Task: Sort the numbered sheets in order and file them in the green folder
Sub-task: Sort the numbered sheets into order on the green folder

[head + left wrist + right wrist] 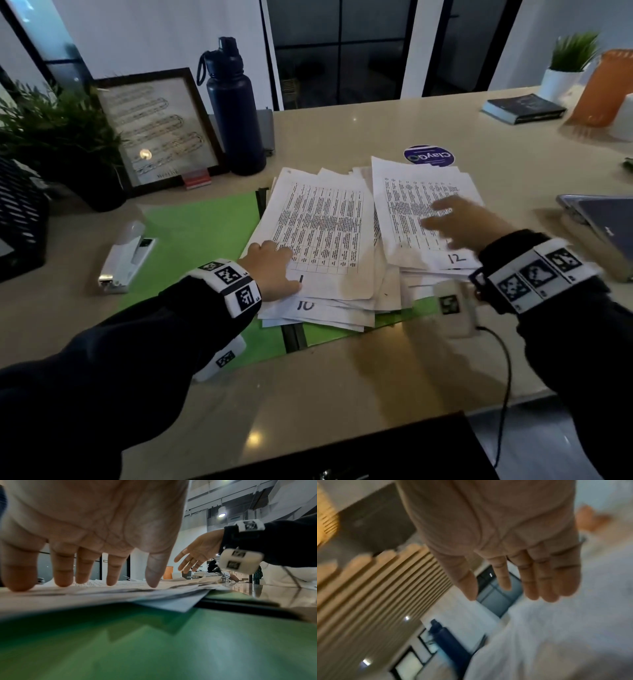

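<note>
**Loose sheets on the open green folder, both hands flat**

My left hand [272, 265] presses down on the sheet marked 1 [322, 233], fingers spread and straight, fingertips [112, 580] touching the paper, so that grip is open and curled round nothing; just under its near edge the sheet marked 10 [305, 306] peeks out; the whole loose pile of numbered sheets [356, 305] lies fanned and uneven across the middle of the green folder [195, 226], which is spread open flat on the worktop [342, 377], its dark spine running under the paper. My right hand [462, 222] is above the sheet marked 12 [424, 205], which tops the right side of the pile; its fingers are stretched out and together, the grip open and empty; the hand is blurred, and I cannot tell whether it touches the sheet. A white stapler [125, 257] lies on the left edge of the folder; behind the papers stand a dark blue bottle [233, 109] and a framed picture [161, 130], with a leafy plant [51, 130] to their left; a round purple sticker [428, 156] shows just beyond the sheet marked 12; a laptop [603, 219] sits at the right edge; a dark book [524, 108] and a small potted plant [565, 68] are well apart at the far right.
</note>
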### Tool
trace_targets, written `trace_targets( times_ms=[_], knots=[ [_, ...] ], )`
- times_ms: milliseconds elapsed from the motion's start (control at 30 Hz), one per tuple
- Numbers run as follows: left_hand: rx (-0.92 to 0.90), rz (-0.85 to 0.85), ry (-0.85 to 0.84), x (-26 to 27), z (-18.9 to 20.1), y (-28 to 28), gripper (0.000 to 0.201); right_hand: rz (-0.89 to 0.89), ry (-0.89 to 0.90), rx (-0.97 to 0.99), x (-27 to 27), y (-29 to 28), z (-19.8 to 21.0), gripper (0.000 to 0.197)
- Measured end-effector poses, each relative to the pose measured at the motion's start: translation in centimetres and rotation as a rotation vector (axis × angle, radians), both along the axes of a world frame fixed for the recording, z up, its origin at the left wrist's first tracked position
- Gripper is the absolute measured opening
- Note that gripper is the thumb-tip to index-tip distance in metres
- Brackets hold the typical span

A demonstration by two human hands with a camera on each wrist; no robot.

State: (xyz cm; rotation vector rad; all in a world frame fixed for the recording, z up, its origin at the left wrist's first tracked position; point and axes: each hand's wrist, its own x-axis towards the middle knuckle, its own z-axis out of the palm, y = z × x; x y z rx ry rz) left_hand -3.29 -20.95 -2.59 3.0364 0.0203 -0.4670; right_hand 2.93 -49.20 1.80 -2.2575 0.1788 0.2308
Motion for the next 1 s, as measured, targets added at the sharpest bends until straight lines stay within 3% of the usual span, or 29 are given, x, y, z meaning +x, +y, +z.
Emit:
trace_targets(
  times_ms=[67,100,200,300,567,733,867,933,1000],
  knots=[
    [-0.014,-0.032,0.030,0.1,-0.3,0.1,0.073,0.123,0.221,0.171,-1.2,2.7,-0.5,0.011],
    [-0.019,-0.030,0.040,0.1,-0.4,0.1,0.075,0.154,0.252,0.144,-1.6,3.7,-0.9,0.008],
    [-0.042,0.093,-0.029,0.3,-0.2,0.3,0.073,0.183,0.174,-0.055,-1.8,5.3,-2.2,0.027],
    [-0.074,0.255,-0.089,1.1,0.1,1.2,0.066,0.201,0.172,-0.095,-2.0,5.8,-2.2,0.030],
    [-0.192,0.354,-0.090,1.9,0.8,2.7,0.051,0.310,0.218,-0.015,-3.1,7.2,-3.0,0.028],
    [-0.346,0.316,-0.314,1.2,1.4,2.0,0.041,0.359,0.193,0.005,-2.9,8.2,-3.3,0.036],
    [-0.479,0.467,-0.501,0.9,1.9,1.8,0.033,0.360,0.146,0.018,-2.7,8.4,-3.2,0.049],
    [-0.501,0.538,-0.537,1.0,2.1,1.9,0.032,0.341,0.128,0.091,-2.8,8.2,-3.2,0.051],
    [-0.405,0.533,-0.457,1.1,2.3,2.0,0.029,0.325,0.140,0.221,-2.9,8.0,-3.3,0.043]
  ],
)
